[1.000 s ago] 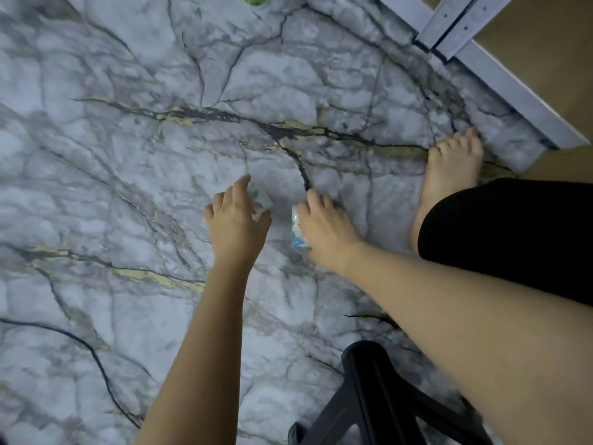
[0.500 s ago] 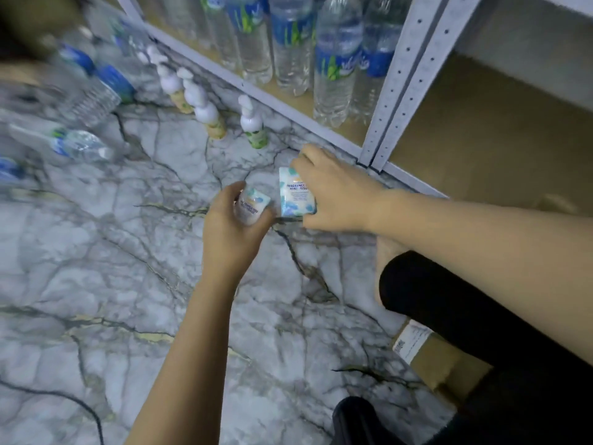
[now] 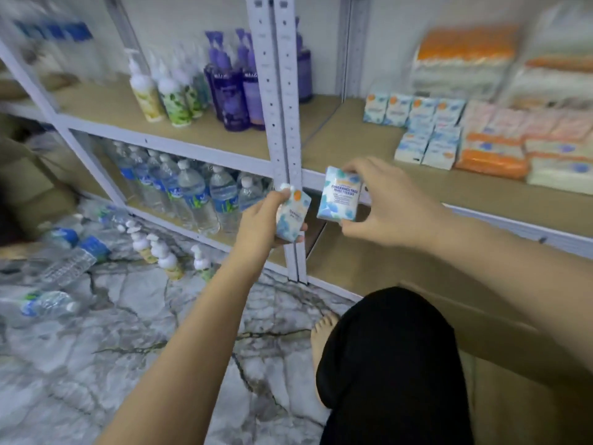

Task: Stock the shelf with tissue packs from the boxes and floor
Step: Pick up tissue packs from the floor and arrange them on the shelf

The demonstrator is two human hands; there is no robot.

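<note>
carrying two packs up toward the shelf (image 3: 369, 149): left hand (image 3: 263, 226) grips one tissue pack (image 3: 293, 216), right hand (image 3: 382, 207) pinches another pack (image 3: 340, 197) by its edges (both held in mid-air). next, probably set them beside the stocked packs (image 3: 423, 133).

Head view, forward-down, close to shelf (image 3: 433, 184).

Two bare forearms, no sleeves, watch, rings or bracelets visible. Left hand (image 3: 268, 220) and right hand (image 3: 390, 203) both bare, ungloved. Black trouser leg (image 3: 391, 364) covers bent knee, plain fabric, no markings. Bare foot (image 3: 322, 337) beside it, no shoe or sock.
</note>
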